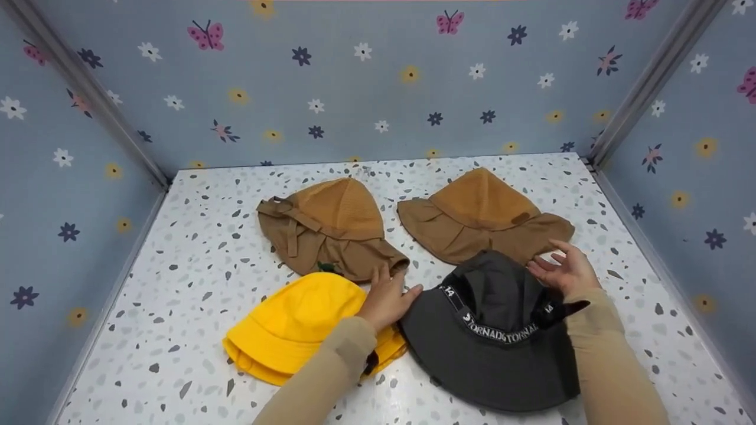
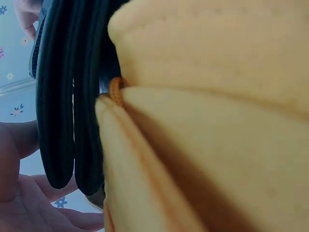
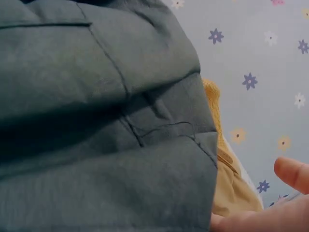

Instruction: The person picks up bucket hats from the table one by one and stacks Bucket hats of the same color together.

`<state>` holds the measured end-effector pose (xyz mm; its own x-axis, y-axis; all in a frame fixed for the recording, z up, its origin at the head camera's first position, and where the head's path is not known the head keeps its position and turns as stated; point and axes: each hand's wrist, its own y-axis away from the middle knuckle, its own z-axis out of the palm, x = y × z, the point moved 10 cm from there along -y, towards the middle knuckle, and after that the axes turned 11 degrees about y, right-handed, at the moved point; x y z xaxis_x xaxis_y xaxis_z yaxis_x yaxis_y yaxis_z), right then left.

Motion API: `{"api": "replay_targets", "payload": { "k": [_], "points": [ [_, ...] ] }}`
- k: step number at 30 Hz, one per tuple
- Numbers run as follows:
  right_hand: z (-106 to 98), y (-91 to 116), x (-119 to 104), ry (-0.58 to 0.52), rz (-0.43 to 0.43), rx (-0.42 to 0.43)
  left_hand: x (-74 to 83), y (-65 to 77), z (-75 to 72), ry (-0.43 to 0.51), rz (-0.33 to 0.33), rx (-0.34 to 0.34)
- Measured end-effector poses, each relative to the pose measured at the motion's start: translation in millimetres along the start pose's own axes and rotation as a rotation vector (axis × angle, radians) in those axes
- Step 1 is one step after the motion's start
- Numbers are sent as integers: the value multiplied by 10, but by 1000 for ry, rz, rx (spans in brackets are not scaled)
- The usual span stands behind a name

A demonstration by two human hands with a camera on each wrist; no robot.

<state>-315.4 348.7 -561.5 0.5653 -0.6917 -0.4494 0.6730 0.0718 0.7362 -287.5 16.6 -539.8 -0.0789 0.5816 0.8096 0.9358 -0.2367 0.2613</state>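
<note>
A dark grey bucket hat (image 1: 490, 372) with a white-lettered strap lies at the front right, crown up. At its left brim is my left hand (image 1: 387, 298), thumb at the brim's edge and fingers extended toward a brown sun hat. In the left wrist view, the folded dark brim (image 2: 58, 121) stands close in front of that hand's fingers (image 2: 34, 208). My right hand (image 1: 567, 271) is spread at the hat's back right side. In the right wrist view, its thumb (image 3: 292, 174) stands apart from the grey fabric (image 3: 96, 193), and one finger reaches the fabric's edge.
Left of the grey hat, a yellow bucket hat (image 1: 295, 330) lies partly under my left forearm. Behind are two brown sun hats, one with a bow (image 1: 342, 212) at left and another (image 1: 484, 203) at right. Flowered panels (image 1: 378, 82) wall in the speckled tabletop (image 1: 195, 236).
</note>
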Motion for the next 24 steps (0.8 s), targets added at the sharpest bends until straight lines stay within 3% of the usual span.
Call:
{"api": "replay_targets", "payload": {
  "k": [5, 8, 16, 20, 24],
  "points": [
    [-16, -28, 19, -116, 21, 72, 21, -12, 2, -12, 33, 1],
    [-7, -48, 14, -128, 22, 100, 10, -19, -1, -7, 27, 8],
    [42, -72, -140, 325, -58, 172, 49, -64, -5, 8, 20, 29],
    [84, -84, -165, 340, -24, 172, 116, -81, -22, -12, 42, 75],
    [64, -96, -164, 296, 21, 192, 328, -113, -24, -41, 136, 157]
  ]
}}
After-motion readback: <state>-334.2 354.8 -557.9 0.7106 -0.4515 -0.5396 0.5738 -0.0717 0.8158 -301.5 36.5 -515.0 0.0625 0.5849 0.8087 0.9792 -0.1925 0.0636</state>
